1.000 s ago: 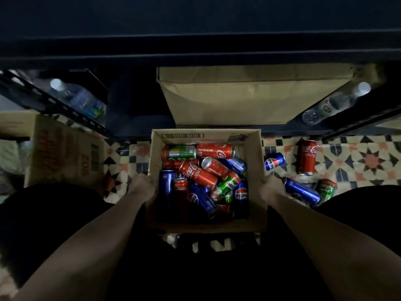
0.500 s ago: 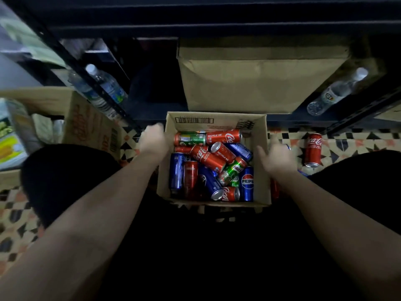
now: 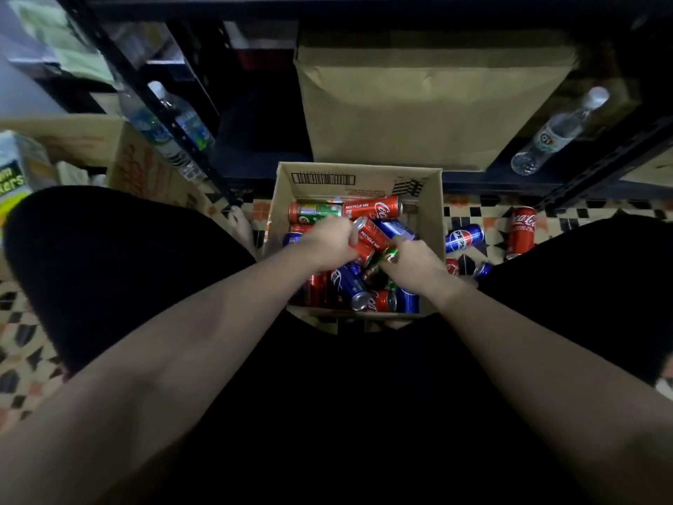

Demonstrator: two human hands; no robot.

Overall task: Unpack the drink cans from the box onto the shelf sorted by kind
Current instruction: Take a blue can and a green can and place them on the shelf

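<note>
An open cardboard box (image 3: 429, 213) sits on the tiled floor between my knees, filled with several red, blue and green drink cans lying in a jumble. My left hand (image 3: 326, 242) is inside the box, closed around a red Coca-Cola can (image 3: 369, 238) whose top end sticks out past my fingers. My right hand (image 3: 415, 262) is also in the box, fingers wrapped on a green can (image 3: 389, 256) that is mostly hidden under it. The dark metal shelf (image 3: 473, 180) stands just behind the box.
On the floor right of the box lie a blue Pepsi can (image 3: 464, 238), an upright red Coca-Cola can (image 3: 522, 229) and more partly hidden cans. A large brown carton (image 3: 418, 111) fills the low shelf. Water bottles (image 3: 557, 133) lie on the shelf, and more cartons (image 3: 145, 169) stand at left.
Both hands left the outer sides of the box and moved inward over it. The left hand has closed on a red can and the right on a green one.
</note>
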